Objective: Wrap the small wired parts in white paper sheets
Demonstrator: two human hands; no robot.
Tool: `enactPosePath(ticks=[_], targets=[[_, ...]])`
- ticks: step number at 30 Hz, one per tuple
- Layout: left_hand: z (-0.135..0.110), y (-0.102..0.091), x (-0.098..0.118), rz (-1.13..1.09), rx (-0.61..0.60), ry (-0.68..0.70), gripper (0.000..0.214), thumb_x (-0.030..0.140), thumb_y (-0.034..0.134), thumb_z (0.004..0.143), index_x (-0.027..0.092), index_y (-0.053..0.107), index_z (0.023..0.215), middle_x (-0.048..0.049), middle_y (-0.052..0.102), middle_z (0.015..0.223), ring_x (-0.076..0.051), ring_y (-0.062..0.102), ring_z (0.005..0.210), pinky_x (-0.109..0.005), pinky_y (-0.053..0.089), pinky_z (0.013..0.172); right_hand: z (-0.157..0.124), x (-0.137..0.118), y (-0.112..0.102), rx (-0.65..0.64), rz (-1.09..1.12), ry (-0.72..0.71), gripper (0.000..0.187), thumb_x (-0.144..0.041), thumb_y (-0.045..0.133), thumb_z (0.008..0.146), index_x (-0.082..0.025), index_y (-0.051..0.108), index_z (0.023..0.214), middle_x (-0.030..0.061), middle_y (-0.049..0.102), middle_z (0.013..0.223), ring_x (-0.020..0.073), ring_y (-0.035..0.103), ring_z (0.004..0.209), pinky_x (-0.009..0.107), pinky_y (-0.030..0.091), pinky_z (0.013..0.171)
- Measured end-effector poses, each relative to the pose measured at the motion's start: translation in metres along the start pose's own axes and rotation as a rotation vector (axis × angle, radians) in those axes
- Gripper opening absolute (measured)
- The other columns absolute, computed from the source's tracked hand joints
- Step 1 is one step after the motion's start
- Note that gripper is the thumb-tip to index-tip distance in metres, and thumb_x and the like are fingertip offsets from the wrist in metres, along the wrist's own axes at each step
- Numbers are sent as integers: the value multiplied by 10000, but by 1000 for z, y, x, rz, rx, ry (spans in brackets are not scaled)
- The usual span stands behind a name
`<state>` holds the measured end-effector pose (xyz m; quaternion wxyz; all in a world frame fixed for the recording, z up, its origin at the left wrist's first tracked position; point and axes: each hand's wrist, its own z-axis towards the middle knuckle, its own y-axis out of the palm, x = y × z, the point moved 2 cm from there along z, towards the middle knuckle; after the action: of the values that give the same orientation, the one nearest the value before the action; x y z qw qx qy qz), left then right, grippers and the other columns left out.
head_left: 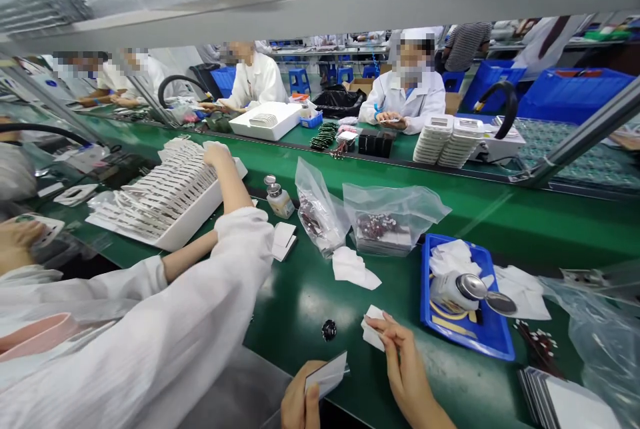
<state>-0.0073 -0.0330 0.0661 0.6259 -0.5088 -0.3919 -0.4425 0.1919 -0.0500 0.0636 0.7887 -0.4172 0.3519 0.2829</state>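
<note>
Low in the view, my left hand [299, 399] grips a thin flat panel [327, 376] with a pale glossy face and a dark edge, thumb on its face. To its right, my right hand [407, 366] pinches a folded white wipe [373, 329] just above the green tabletop. A small round black item [329, 330] lies on the table between and beyond both hands. Another crumpled white wipe [354, 268] rests farther back. At lower right stands a stack of similar flat panels [570, 402], partly cut off by the frame.
A co-worker's sleeve [200, 322] crosses the left side, reaching over a white tray [193, 219] of white frames. A blue tray [500, 342] holds wipes and a dispenser bottle [453, 290]. Clear bags [395, 216] and another bottle [279, 199] stand behind; a shelf [320, 9] hangs overhead.
</note>
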Motion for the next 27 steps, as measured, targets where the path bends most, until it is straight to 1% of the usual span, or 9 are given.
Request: enactPosePath(ticks=[5, 9, 11, 14, 16, 19, 22, 24, 27], targets=[[7, -3, -8, 6, 13, -43, 477, 573, 445, 933, 210, 746, 868, -91, 748, 850, -246, 687, 767, -323, 537, 729, 6, -3, 5, 10, -14, 20, 107, -280, 374, 1024, -263, 473, 988, 53, 766, 1064, 267, 650, 1180, 454, 611, 871], [14, -8, -24, 62, 116, -187, 594, 718, 495, 845, 187, 759, 859, -100, 748, 846, -274, 678, 834, -343, 537, 781, 8, -3, 12, -14, -37, -17, 132, -289, 371, 1025, -263, 501, 1024, 59, 764, 1071, 268, 656, 1172, 447, 622, 853], [23, -10, -32, 55, 141, -257, 641, 760, 532, 794, 163, 759, 849, -100, 739, 811, -276, 673, 808, -338, 541, 738, 8, -2, 15, -25, -49, -45, 158, -289, 379, 1022, -263, 523, 1081, 74, 761, 1077, 277, 658, 1168, 442, 634, 827], [41, -12, -41, -60, 70, -340, 653, 770, 607, 725, 140, 755, 817, -84, 723, 763, -254, 664, 734, -302, 540, 634, 5, 2, 18, -40, -58, -68, 214, -274, 387, 1016, -266, 543, 1162, 91, 753, 1096, 287, 658, 1166, 460, 636, 827], [53, -12, -46, -173, 43, -395, 634, 753, 664, 685, 135, 749, 796, -72, 711, 745, -236, 656, 710, -283, 539, 607, 4, 4, 19, -49, -60, -83, 227, -263, 387, 1014, -272, 552, 1170, 85, 754, 1092, 286, 666, 1154, 477, 636, 828], [67, -12, -50, -347, 51, -479, 584, 700, 754, 627, 139, 740, 791, -60, 700, 750, -209, 643, 699, -263, 544, 613, 5, 2, 20, -46, -39, -107, 198, -241, 410, 1003, -274, 555, 1135, 72, 762, 1061, 272, 682, 1130, 475, 636, 839], [76, -11, -55, -486, 6, -600, 559, 643, 825, 566, 136, 731, 782, -58, 695, 736, -201, 639, 675, -264, 547, 595, 8, -2, 20, -47, 23, -120, 156, -193, 421, 991, -274, 540, 1051, 59, 766, 1041, 234, 712, 1069, 480, 606, 917], [80, -12, -57, -545, -49, -672, 544, 599, 848, 556, 129, 727, 804, -69, 701, 737, -224, 659, 696, -288, 560, 605, 10, -4, 20, -52, 54, -120, 151, -166, 416, 985, -272, 522, 1006, 56, 765, 1040, 219, 725, 1033, 485, 588, 949], [86, -14, -60, -613, -120, -699, 477, 521, 840, 618, 139, 733, 881, -91, 724, 800, -255, 693, 784, -313, 580, 664, 12, -3, 20, -54, 55, -106, 144, -158, 417, 982, -268, 510, 987, 61, 765, 1042, 215, 730, 1019, 471, 590, 948]])
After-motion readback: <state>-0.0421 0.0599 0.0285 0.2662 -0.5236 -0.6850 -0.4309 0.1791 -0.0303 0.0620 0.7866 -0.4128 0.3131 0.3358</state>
